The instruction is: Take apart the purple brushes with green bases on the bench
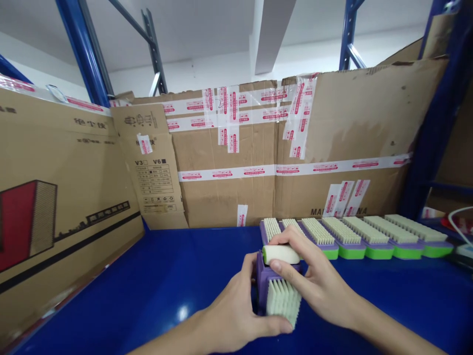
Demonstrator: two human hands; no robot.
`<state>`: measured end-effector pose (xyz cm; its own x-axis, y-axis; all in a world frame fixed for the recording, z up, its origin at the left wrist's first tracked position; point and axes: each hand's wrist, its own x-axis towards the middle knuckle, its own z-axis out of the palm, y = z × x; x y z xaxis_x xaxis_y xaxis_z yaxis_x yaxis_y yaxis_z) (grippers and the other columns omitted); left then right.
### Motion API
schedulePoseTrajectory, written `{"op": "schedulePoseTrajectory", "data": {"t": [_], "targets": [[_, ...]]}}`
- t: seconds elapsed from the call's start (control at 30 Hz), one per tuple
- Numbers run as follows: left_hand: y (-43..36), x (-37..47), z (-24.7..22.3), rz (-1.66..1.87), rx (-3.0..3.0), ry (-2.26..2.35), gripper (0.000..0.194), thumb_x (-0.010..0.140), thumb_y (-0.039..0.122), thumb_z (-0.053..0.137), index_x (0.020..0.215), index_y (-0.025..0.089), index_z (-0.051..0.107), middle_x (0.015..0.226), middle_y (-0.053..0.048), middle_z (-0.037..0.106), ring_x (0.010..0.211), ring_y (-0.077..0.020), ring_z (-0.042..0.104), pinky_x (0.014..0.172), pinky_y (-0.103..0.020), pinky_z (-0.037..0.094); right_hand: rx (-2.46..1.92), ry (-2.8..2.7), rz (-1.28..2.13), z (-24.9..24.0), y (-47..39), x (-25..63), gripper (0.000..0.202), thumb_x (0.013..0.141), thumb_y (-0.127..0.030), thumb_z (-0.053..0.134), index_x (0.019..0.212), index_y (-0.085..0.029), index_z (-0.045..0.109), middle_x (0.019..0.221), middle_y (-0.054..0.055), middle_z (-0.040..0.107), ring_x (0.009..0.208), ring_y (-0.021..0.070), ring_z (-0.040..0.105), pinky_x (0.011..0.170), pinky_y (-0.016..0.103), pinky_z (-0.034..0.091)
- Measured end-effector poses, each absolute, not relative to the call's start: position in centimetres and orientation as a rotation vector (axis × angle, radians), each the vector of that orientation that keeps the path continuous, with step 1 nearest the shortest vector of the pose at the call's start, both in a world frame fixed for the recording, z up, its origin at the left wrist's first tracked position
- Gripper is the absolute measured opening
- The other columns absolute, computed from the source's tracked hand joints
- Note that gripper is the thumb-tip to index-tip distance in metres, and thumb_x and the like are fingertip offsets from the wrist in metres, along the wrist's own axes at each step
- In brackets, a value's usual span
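A purple brush (284, 298) with pale bristles is held over the blue table, its bristles facing toward me and down. My left hand (236, 310) grips it from the left, thumb under the bristles and fingers behind the purple body. My right hand (320, 276) is closed around a cream roller-shaped piece (281, 254) with a green end, at the top of the brush. Thumb and fingers pinch this piece from the right. Whether it is joined to the purple body cannot be made out.
Several brushes (369, 230) with purple and green bases stand bristles up in a row at the back right of the blue table (148, 281). Cardboard walls (229, 197) enclose the back and left. Blue rack posts (428, 123) and a white cable (456, 217) are at the right.
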<state>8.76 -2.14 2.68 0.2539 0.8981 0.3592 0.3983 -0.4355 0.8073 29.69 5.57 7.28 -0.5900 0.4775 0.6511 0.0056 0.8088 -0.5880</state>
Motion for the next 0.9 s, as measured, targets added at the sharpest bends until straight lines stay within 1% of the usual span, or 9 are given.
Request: {"op": "schedulePoseTrajectory", "data": {"t": [0.07,0.1,0.2,0.3,0.47,0.6,0.67,0.8,0.9], "targets": [[-2.2,8.9,3.0,1.112,1.924,1.179,0.083,0.077,0.038,0.095,0.145,0.024,0.048,0.145,-0.016,0.065,0.131,-0.0373,0.067,0.109,-0.060,0.056,-0.363,-2.117,0.673,7.4,5.6,29.8,0.018,0.110,-0.043,0.058,0.117,-0.027,0.065,0.104,0.005,0.065,0.093,0.0223,0.062,0.080,0.037,0.052],[-2.3,8.9,3.1,1.129,1.927,1.154,0.080,0.079,0.036,0.093,0.144,0.024,0.048,0.144,-0.016,0.066,0.129,-0.0363,0.068,0.109,-0.059,0.056,-0.370,-2.118,0.662,7.4,5.6,29.8,0.018,0.110,-0.043,0.058,0.116,-0.027,0.065,0.104,0.004,0.065,0.093,0.0222,0.062,0.080,0.037,0.051],[-2.2,8.5,3.2,1.194,1.963,1.066,0.079,0.085,0.036,0.088,0.149,0.024,0.044,0.147,-0.016,0.065,0.131,-0.0346,0.067,0.110,-0.055,0.055,-0.401,-2.128,0.617,7.8,5.9,30.0,0.019,0.111,-0.043,0.057,0.117,-0.028,0.067,0.103,0.004,0.064,0.092,0.0216,0.061,0.081,0.037,0.050],[-2.0,7.9,3.2,1.212,1.994,1.102,0.078,0.091,0.041,0.082,0.154,0.024,0.039,0.145,-0.016,0.065,0.129,-0.0335,0.068,0.109,-0.053,0.056,-0.433,-2.134,0.602,7.9,6.4,30.0,0.020,0.111,-0.043,0.055,0.115,-0.027,0.067,0.103,0.004,0.064,0.094,0.0218,0.062,0.082,0.037,0.049],[-1.9,7.3,3.7,1.214,2.096,1.161,0.068,0.099,0.046,0.069,0.156,0.025,0.040,0.146,-0.014,0.064,0.127,-0.0318,0.067,0.109,-0.050,0.055,-0.506,-2.151,0.609,7.4,7.1,29.6,0.021,0.112,-0.041,0.052,0.109,-0.024,0.064,0.102,0.004,0.064,0.093,0.0213,0.061,0.084,0.038,0.048],[-1.8,6.9,4.1,1.175,2.206,1.251,0.063,0.100,0.045,0.066,0.156,0.027,0.043,0.150,-0.012,0.062,0.129,-0.0316,0.065,0.113,-0.052,0.052,-0.517,-2.196,0.594,6.5,7.1,29.3,0.024,0.114,-0.041,0.049,0.103,-0.023,0.062,0.101,0.004,0.064,0.093,0.0211,0.060,0.084,0.038,0.048],[-1.7,6.7,4.2,1.145,2.224,1.325,0.067,0.098,0.048,0.070,0.156,0.028,0.043,0.151,-0.013,0.062,0.130,-0.0325,0.065,0.113,-0.053,0.052,-0.524,-2.208,0.549,6.2,7.1,29.2,0.024,0.114,-0.041,0.048,0.103,-0.024,0.061,0.100,0.004,0.064,0.092,0.0212,0.061,0.083,0.038,0.049],[-1.5,6.5,4.2,1.062,2.195,1.490,0.091,0.083,0.061,0.084,0.156,0.026,0.043,0.152,-0.016,0.062,0.130,-0.0373,0.066,0.111,-0.057,0.053,-0.519,-2.218,0.461,5.7,7.1,29.0,0.019,0.113,-0.039,0.050,0.110,-0.024,0.061,0.102,0.005,0.064,0.093,0.0219,0.062,0.083,0.038,0.050],[-1.5,6.5,4.4,1.036,2.206,1.549,0.086,0.083,0.063,0.083,0.151,0.025,0.048,0.144,-0.015,0.067,0.122,-0.0365,0.070,0.106,-0.057,0.056,-0.509,-2.222,0.442,5.6,7.1,29.0,0.019,0.113,-0.039,0.050,0.112,-0.024,0.061,0.103,0.006,0.064,0.094,0.0224,0.063,0.083,0.038,0.051]]}}
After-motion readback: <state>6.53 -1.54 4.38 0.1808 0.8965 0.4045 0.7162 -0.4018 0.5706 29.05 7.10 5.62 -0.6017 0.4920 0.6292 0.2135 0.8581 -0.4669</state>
